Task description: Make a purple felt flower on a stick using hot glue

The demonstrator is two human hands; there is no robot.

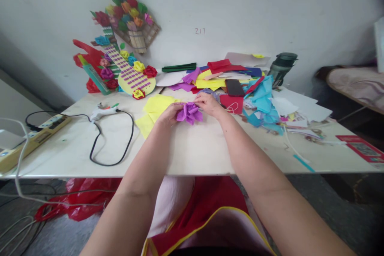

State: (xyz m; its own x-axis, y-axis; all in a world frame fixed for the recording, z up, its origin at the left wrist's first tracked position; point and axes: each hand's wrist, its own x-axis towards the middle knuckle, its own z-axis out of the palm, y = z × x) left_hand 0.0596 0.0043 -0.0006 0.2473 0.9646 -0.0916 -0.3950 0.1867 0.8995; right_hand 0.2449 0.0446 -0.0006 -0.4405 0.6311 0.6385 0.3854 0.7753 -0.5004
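A purple paper flower point(190, 113) with spread, pointed petals is held just above the white table, between my two hands. My left hand point(171, 114) is closed on its left side. From the right, my right hand point(207, 103) pinches at the flower's upper edge, thumb and finger together. Sheets of yellow crepe paper point(153, 112) lie beside and behind my left hand. Close behind my right hand is a red paper piece point(232, 103) with a white string on it. My fingers hide part of the flower's rim.
A glue gun point(103, 113) with a looped black cord lies left, near a power strip point(36, 140). Behind stand a flower-decorated paper guitar point(136, 80), coloured paper piles, a phone point(234, 87) and a dark bottle point(282, 68). Blue crepe paper point(262, 96) and scraps lie right.
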